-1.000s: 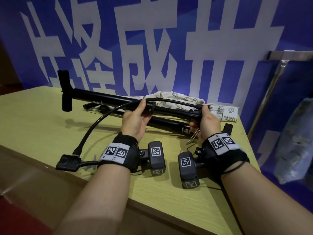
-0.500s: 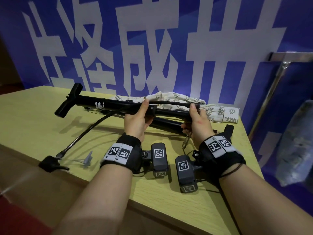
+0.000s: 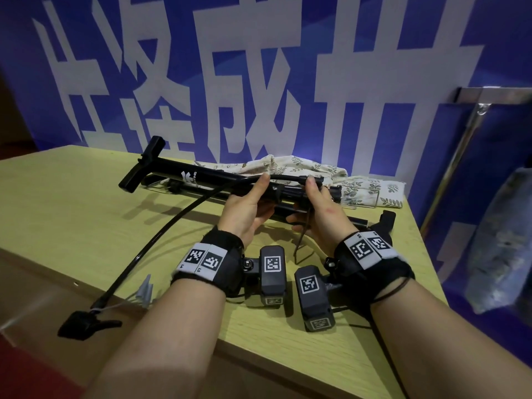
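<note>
A leaf-print cloth [image 3: 305,166] lies crumpled along the far edge of the table [image 3: 72,197], just behind the hands. Under them a second black pump [image 3: 283,211] rests flat on the table, its handle end reaching toward the right edge. Small grey plastic nozzles [image 3: 145,289] sit near the front edge, beside the left forearm. Black wristbands [image 3: 207,260] with printed square markers and small boxes are strapped on both wrists. The table is pale yellow-green wood grain; behind it hangs a blue banner [image 3: 259,82] with big white characters, and a metal rack [image 3: 454,165] leans at the right. The pump [image 3: 207,177] is a slim black floor pump with a white logo on its barrel, held level above the middle of the table, its T-handle pointing to the far left corner. The left hand [image 3: 247,211] wraps the barrel from below, thumb on top. The right hand [image 3: 319,214] grips close beside it, thumb pressing the hose [image 3: 172,226] down. The hose curves down to the front left edge, where its valve head [image 3: 83,325] hangs over.
</note>
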A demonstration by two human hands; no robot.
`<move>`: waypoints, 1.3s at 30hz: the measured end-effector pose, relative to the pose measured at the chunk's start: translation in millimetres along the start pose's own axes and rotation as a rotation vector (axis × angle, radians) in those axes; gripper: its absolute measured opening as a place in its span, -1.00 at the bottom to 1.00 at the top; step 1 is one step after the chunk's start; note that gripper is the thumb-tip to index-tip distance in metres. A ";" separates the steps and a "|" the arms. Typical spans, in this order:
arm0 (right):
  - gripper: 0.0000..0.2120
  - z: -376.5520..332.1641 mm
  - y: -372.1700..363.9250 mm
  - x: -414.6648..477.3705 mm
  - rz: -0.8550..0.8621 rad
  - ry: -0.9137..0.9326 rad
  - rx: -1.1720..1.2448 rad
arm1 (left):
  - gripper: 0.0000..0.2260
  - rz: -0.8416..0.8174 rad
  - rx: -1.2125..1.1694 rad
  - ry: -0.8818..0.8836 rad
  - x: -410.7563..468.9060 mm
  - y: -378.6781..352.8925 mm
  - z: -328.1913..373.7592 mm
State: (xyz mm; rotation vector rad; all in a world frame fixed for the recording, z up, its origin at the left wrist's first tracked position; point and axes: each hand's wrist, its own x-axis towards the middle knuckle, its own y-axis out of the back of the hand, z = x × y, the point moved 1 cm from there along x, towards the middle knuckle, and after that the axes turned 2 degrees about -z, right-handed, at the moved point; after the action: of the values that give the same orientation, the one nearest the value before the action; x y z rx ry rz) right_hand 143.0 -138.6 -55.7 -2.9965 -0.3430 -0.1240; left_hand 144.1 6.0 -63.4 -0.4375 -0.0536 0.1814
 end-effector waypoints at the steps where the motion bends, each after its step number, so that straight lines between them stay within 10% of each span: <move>1: -0.49 0.5 -0.3 0.0 -0.013 -0.008 0.011 | -0.57 -0.013 0.010 0.014 0.3 -0.7 -1.2; 13: -0.70 -2.2 -3.0 -2.4 -0.051 0.048 0.154 | -0.19 -0.114 0.192 0.064 -0.2 -9.5 -7.0; 23: -0.86 -12.2 30.1 -0.3 0.284 0.053 0.235 | -0.69 -0.056 -0.518 0.019 2.6 18.7 18.4; 34: -0.31 -19.8 32.1 -1.5 0.400 0.132 0.007 | -0.72 0.049 -0.613 -0.022 -0.4 17.5 23.3; 39: -0.87 -20.2 23.6 -8.7 0.450 0.230 -0.190 | -0.72 0.125 -0.661 -0.037 3.6 17.1 20.4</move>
State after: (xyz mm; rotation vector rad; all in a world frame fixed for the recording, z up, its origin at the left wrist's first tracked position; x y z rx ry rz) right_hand 138.6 -166.0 -39.2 -3.1055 0.3857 -0.4725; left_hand 143.0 30.4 -52.2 -1.0985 -0.1236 0.2950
